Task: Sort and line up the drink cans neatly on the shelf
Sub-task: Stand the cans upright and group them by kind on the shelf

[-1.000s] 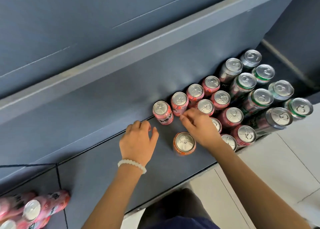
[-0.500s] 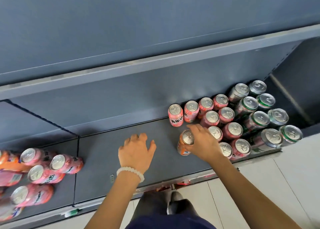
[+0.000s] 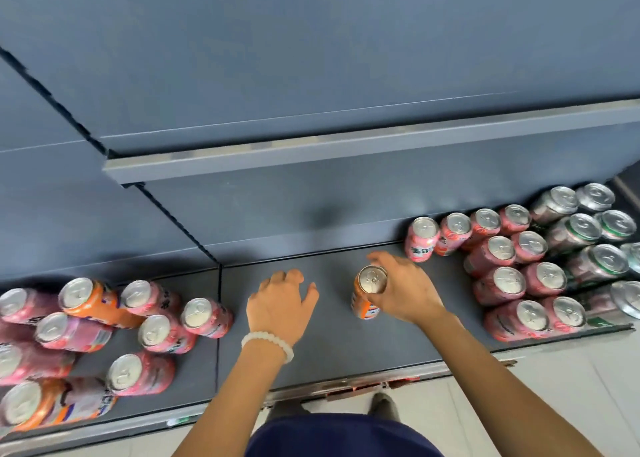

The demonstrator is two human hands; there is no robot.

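My right hand [image 3: 405, 288] grips an orange can [image 3: 367, 292] by its top rim, upright near the middle of the grey shelf [image 3: 332, 352]. Just left of it my left hand [image 3: 280, 306] hovers palm down with fingers loosely curled, holding nothing; a white bead bracelet is on its wrist. To the right stand rows of pink cans [image 3: 498, 285], and beyond them silver-green cans [image 3: 588, 230] at the far right. An unsorted cluster of pink and orange cans [image 3: 93, 332] stands at the left.
An upper shelf edge [image 3: 346, 145] overhangs the back of the shelf. A seam [image 3: 219, 325] divides the left shelf section from the middle one. Pale floor tiles [image 3: 568, 387] lie below the shelf front, with my feet beside it.
The right hand has carried the orange can left, away from the pink rows. The view has swung left, bringing the mixed cluster of cans into sight. The left hand stayed near the shelf's middle.
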